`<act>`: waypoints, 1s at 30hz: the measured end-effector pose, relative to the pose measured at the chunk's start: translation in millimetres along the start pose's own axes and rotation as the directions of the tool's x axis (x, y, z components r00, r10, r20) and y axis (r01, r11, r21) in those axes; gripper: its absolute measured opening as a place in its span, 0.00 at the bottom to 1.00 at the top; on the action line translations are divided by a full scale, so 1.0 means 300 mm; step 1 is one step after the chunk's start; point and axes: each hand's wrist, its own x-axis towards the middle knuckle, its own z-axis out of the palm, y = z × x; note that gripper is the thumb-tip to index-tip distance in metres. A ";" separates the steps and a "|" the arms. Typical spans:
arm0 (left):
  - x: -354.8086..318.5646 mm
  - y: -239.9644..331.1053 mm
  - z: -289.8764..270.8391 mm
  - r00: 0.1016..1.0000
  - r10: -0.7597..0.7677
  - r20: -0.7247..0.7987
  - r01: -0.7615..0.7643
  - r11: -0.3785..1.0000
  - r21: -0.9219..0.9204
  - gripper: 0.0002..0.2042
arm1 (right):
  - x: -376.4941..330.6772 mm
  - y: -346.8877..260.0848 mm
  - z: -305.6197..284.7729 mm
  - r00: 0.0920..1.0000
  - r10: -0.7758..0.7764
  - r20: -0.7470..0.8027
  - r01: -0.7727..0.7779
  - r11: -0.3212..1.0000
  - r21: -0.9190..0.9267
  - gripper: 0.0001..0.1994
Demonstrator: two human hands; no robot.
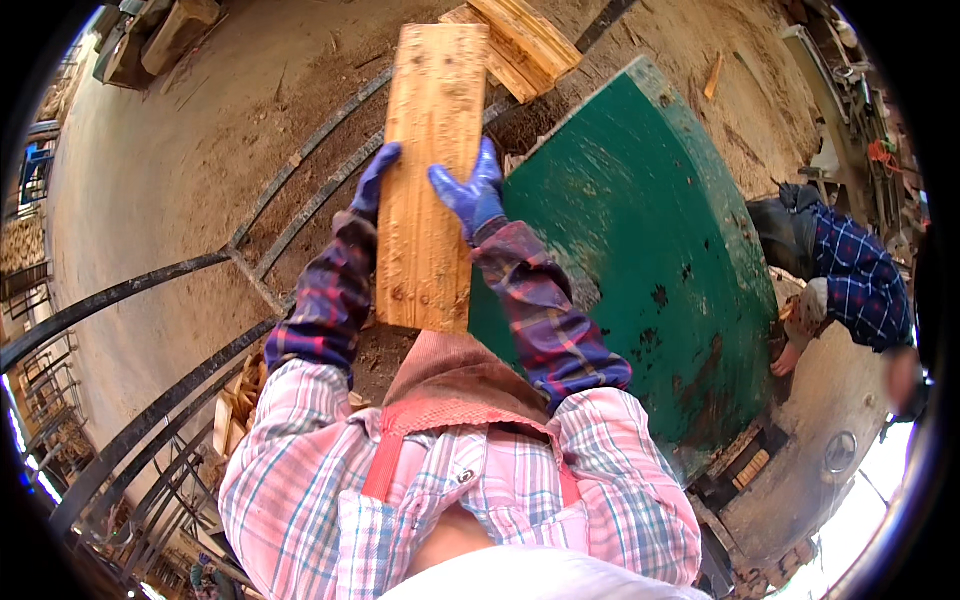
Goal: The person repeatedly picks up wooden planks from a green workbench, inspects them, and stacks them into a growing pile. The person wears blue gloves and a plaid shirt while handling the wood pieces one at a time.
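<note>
Between my two gloved hands is a long wooden board (432, 190), pale brown with rough, knotty faces. Its near end reaches back to the red apron (450, 375) at my waist. My left hand (374, 180), in a blue glove, grips the board's left edge; most of its fingers are hidden under the wood. On the opposite edge my right hand (472, 190) holds on, its thumb spread over the top face. Beyond the far end lies a stack of similar boards (535, 45), partly covered by the one I hold.
A large green panel (640, 250), scuffed and curved in this view, stands at my right. Dark metal rails (150, 280) run along my left. Past the panel a co-worker in a dark checked shirt (862, 265) bends over a worktable (800, 470). Wood blocks (180, 35) lie far left.
</note>
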 end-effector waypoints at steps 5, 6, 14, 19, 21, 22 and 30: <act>-0.001 0.247 0.111 0.935 0.312 0.166 -0.282 0.942 -0.180 0.34 | 0.203 -0.211 0.170 0.909 -0.276 0.312 0.405 0.763 -0.503 0.50; 0.037 0.275 0.152 0.919 0.346 0.190 -0.292 0.920 -0.260 0.35 | 0.244 -0.304 0.173 0.887 -0.276 0.370 0.450 0.691 -0.566 0.52; 0.805 0.469 0.386 0.898 0.435 -0.071 -0.440 0.892 -0.099 0.38 | 0.188 -0.598 -0.342 0.666 -0.717 0.205 0.583 0.328 -0.744 0.37; 0.656 0.446 0.555 0.919 0.394 0.013 -0.370 0.875 -0.312 0.36 | -0.427 -0.237 -0.742 0.961 -0.011 -0.275 -0.233 0.501 -0.834 0.43; 0.545 0.426 0.518 0.859 0.508 0.068 -0.483 0.846 -0.225 0.33 | -0.553 -0.144 -0.768 0.960 0.105 -0.260 -0.277 0.220 -0.935 0.47; 0.507 0.405 0.457 0.821 0.562 0.104 -0.549 0.826 -0.127 0.31 | -0.574 -0.123 -0.751 0.965 0.109 -0.239 -0.250 0.102 -0.963 0.48; 0.293 0.132 0.250 0.951 0.272 -0.144 -0.238 0.947 0.215 0.23 | -0.555 -0.108 -0.697 0.975 0.030 -0.222 -0.224 0.147 -0.963 0.49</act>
